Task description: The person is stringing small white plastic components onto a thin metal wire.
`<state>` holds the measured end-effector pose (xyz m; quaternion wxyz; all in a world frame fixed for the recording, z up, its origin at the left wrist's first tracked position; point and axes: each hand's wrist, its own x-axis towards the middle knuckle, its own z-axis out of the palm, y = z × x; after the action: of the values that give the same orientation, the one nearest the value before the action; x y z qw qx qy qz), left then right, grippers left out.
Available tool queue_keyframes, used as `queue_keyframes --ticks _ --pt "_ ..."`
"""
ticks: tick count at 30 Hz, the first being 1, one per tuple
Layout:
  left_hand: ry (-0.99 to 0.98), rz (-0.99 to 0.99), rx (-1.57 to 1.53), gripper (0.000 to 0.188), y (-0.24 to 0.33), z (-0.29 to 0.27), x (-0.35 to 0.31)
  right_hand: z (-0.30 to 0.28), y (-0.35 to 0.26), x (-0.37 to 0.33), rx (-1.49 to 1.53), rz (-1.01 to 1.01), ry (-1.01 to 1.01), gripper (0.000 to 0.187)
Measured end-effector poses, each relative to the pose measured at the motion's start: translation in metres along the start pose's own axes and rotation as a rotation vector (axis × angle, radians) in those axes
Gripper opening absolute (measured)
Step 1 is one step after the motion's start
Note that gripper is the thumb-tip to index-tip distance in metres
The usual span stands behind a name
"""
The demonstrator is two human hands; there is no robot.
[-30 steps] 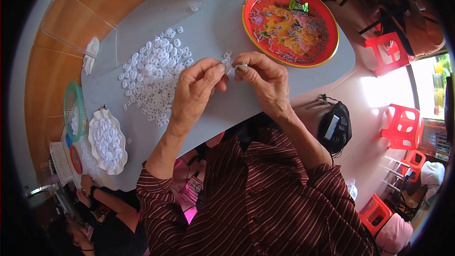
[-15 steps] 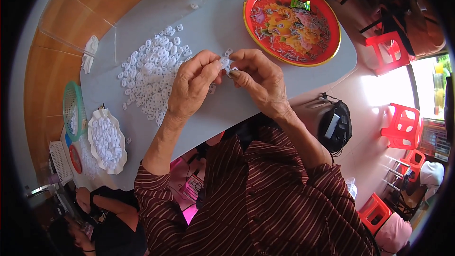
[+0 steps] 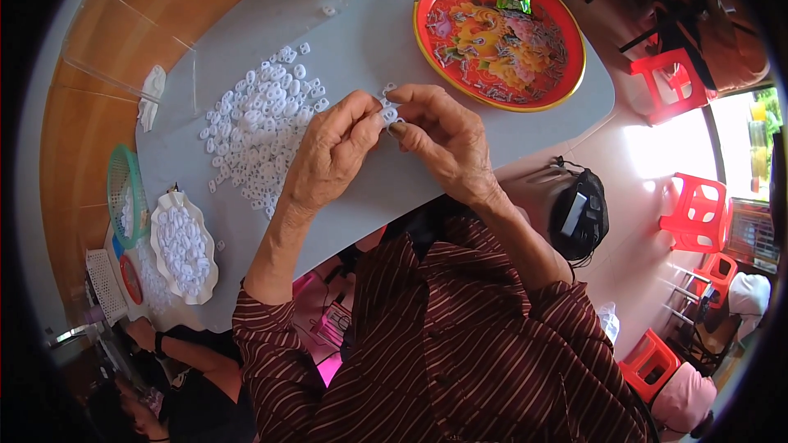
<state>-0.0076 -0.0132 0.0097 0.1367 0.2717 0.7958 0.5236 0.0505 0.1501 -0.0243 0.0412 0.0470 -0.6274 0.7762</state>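
My left grip (image 3: 332,152) and right grip (image 3: 450,143) pinch a small white piece (image 3: 389,116) between them above the bench (image 3: 361,53), so this one seems unfinished, with plenty left (judging by the white heap (image 3: 261,115) to my left), though what's done I can't tell

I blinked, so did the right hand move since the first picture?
Yes: judged against the red tray, the right hand has moved slightly left, toward the left hand.
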Motion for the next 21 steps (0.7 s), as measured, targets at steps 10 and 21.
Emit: queue_keyframes --ticks 10,21 --pt "0.041 0.029 0.01 0.017 -0.001 0.012 -0.003 0.0 0.003 0.0 0.009 -0.026 0.022 0.027" --pt "0.178 0.045 0.009 0.017 -0.008 0.015 -0.006 0.006 0.005 0.0 -0.1 -0.13 -0.002 0.035"
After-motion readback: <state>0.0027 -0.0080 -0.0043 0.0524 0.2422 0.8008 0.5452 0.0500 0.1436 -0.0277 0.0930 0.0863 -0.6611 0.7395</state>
